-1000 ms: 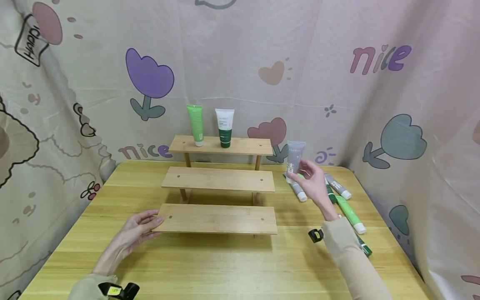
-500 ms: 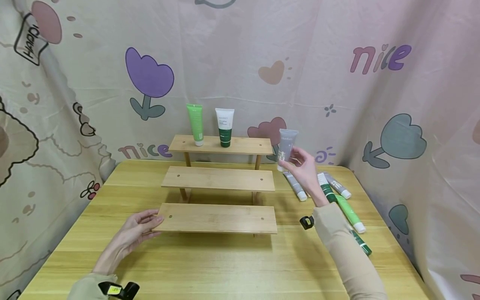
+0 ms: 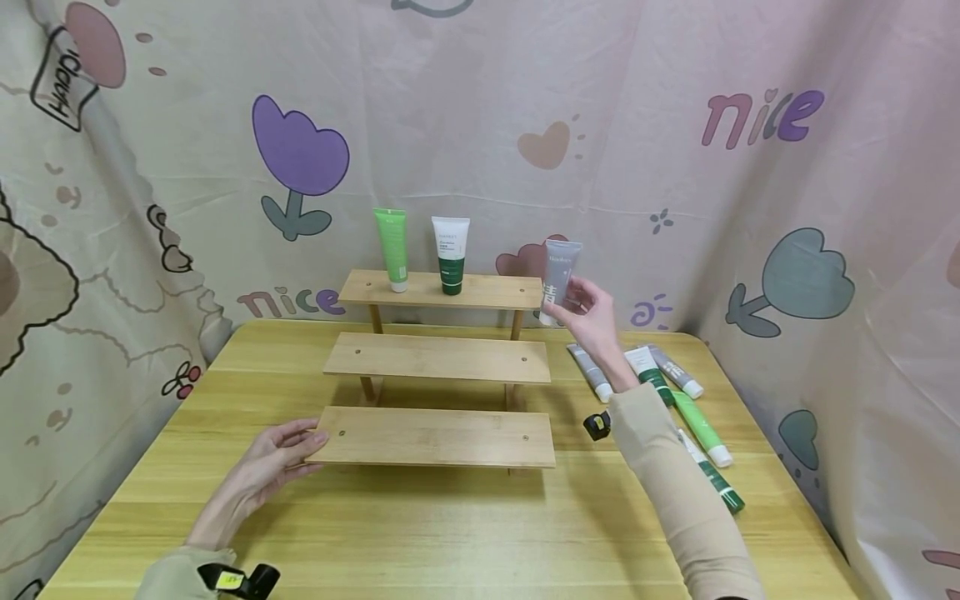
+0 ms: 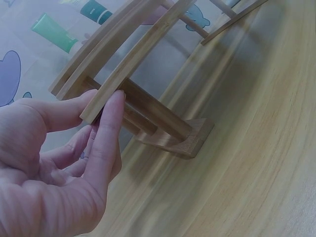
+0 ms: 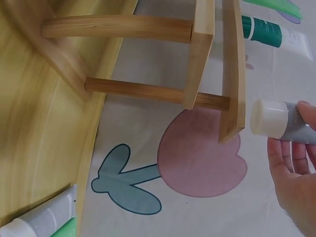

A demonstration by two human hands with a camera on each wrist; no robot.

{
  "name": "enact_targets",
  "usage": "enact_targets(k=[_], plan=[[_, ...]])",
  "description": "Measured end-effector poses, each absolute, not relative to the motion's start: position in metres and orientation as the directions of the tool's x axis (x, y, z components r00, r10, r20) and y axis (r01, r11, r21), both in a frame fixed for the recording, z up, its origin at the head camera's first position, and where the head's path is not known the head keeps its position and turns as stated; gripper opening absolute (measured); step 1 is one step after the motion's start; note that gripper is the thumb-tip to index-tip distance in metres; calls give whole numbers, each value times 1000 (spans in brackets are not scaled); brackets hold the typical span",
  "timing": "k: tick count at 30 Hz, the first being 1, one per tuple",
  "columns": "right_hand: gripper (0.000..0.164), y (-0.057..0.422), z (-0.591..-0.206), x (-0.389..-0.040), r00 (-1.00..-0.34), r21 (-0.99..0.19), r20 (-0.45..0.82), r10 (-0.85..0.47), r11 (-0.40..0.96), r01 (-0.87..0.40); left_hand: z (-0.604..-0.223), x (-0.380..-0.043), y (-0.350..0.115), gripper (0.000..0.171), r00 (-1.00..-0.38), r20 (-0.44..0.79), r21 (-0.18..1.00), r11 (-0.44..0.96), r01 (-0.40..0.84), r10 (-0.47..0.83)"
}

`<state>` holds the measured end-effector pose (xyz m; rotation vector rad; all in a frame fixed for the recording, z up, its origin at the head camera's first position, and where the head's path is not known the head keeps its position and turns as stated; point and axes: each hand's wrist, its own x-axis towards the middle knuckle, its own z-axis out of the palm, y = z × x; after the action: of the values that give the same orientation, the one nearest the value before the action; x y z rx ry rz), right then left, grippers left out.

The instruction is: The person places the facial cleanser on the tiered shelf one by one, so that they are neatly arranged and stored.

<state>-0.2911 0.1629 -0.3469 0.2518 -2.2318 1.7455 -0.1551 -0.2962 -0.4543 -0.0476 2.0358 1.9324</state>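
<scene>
My left hand (image 3: 273,457) pinches the left end of the lowest board of a three-tier wooden display stand (image 3: 442,437); in the left wrist view its thumb is above the board (image 4: 133,59) and a finger beneath. My right hand (image 3: 588,317) holds a grey squeeze tube (image 3: 561,271) upright, cap down, at the right end of the top tier. In the right wrist view the tube's white cap (image 5: 269,118) is just beyond that board's end. On the top tier stand a bright green tube (image 3: 392,250) and a white and dark green tube (image 3: 451,254).
Several more tubes lie on the table to the right, among them a grey tube (image 3: 590,372), a green tube (image 3: 702,427) and a white and dark green tube (image 3: 716,479). A patterned curtain (image 3: 450,125) hangs close behind the table (image 3: 420,542).
The right hand has lifted the grey tube and carried it leftward, from above the lying tubes to the top tier's right end. My left hand has kept its place on the lowest board.
</scene>
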Motion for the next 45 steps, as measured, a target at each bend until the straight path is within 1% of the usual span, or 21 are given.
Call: enact_targets(k=[5, 9, 14, 23, 27, 34, 45], plan=[[57, 156, -343, -298, -942, -924, 333, 42, 214, -317, -454, -155, -296, 74, -946, -257, 966, 72, -247, 200], [56, 151, -341, -304, -934, -918, 355, 36, 202, -341, -453, -154, -296, 74, -944, -258, 966, 69, -249, 204], [55, 144, -338, -311, -923, -903, 383, 31, 222, -367, -453, -153, -296, 76, -942, -259, 966, 69, -250, 213], [55, 132, -332, -322, -922, -896, 386, 16, 244, -371, -453, -153, -296, 76, -942, -263, 965, 77, -252, 208], [55, 126, -331, -326, -921, -897, 389, 17, 234, -375, -453, -153, -296, 76, -944, -262, 965, 81, -250, 201], [56, 118, -333, -333, -919, -899, 393, 32, 223, -377, -453, -153, -296, 76, -943, -264, 964, 85, -252, 204], [52, 108, -339, -345, -904, -880, 422, 63, 269, -392, -452, -153, -296, 75, -945, -252, 968, 64, -244, 209]])
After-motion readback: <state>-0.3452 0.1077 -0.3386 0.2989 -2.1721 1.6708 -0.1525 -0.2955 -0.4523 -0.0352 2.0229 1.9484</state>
